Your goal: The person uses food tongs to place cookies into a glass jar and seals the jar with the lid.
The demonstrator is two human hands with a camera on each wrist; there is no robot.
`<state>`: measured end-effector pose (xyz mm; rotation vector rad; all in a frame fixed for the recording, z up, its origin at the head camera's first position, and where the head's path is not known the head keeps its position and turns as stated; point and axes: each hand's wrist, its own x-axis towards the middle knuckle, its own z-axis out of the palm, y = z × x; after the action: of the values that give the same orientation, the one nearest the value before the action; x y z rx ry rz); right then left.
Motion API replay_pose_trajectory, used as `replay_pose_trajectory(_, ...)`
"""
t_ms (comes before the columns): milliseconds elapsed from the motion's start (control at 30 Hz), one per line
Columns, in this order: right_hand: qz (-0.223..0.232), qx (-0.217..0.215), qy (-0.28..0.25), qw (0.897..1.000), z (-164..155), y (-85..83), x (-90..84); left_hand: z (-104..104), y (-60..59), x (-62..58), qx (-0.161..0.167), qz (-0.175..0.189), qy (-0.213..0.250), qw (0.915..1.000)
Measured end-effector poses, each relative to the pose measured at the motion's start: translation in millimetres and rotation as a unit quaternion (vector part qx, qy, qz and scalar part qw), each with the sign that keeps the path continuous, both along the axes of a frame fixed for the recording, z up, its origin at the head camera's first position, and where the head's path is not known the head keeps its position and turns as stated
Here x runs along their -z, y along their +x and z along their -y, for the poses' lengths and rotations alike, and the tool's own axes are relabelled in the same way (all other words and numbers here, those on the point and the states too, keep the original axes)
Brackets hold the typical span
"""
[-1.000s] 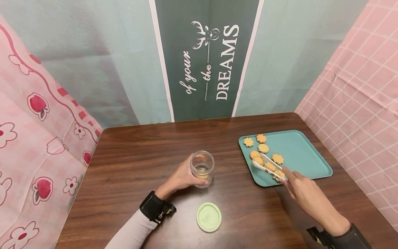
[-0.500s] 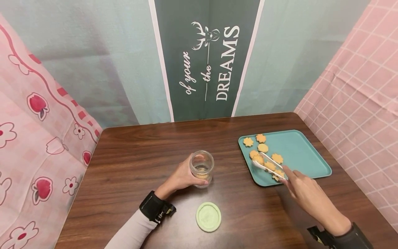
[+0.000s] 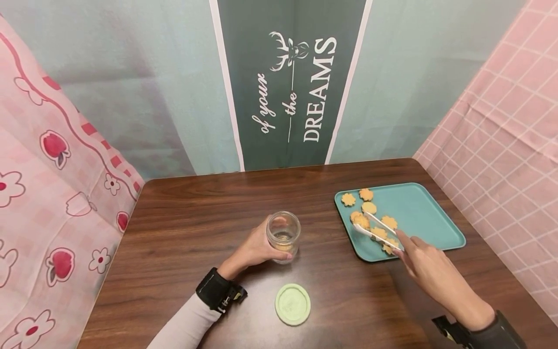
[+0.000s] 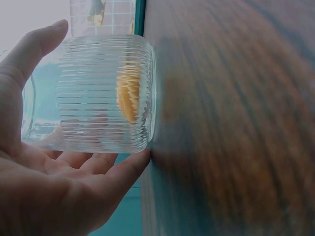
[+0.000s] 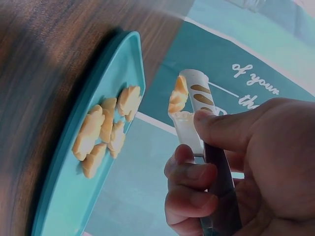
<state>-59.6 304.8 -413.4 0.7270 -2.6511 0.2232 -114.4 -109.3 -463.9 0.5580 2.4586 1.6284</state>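
Note:
My left hand (image 3: 257,247) wraps round a clear ribbed glass jar (image 3: 293,228) standing on the table. In the left wrist view, a yellow scalloped cookie (image 4: 128,93) lies at the jar's bottom. My right hand (image 3: 431,271) grips a pair of tongs (image 3: 376,236) with pale tips and dark handles, thumb on one arm. The tips reach over the left side of a teal tray (image 3: 427,213). A cookie (image 5: 178,97) appears at the tong tips in the right wrist view; whether both tips touch it I cannot tell. Several flower-shaped and round cookies (image 3: 369,208) lie around it.
A round light-green lid (image 3: 293,304) lies on the brown wooden table (image 3: 209,208) in front of the jar. Grey-green curtain cloth (image 3: 174,97) hangs behind the table. Pink cloth hangs along both sides.
The tong tips shift only slightly over the same cookie. My left hand and the jar stay in place, as do the lid and tray.

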Motion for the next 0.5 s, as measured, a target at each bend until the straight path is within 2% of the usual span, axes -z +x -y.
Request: replay_pose_trajectory(500,-0.021,-0.015,0.007,1.000,3.1,-0.8,-8.8,-0.4,0.0,0.7,0.003,-0.006,0.005,1.0000)
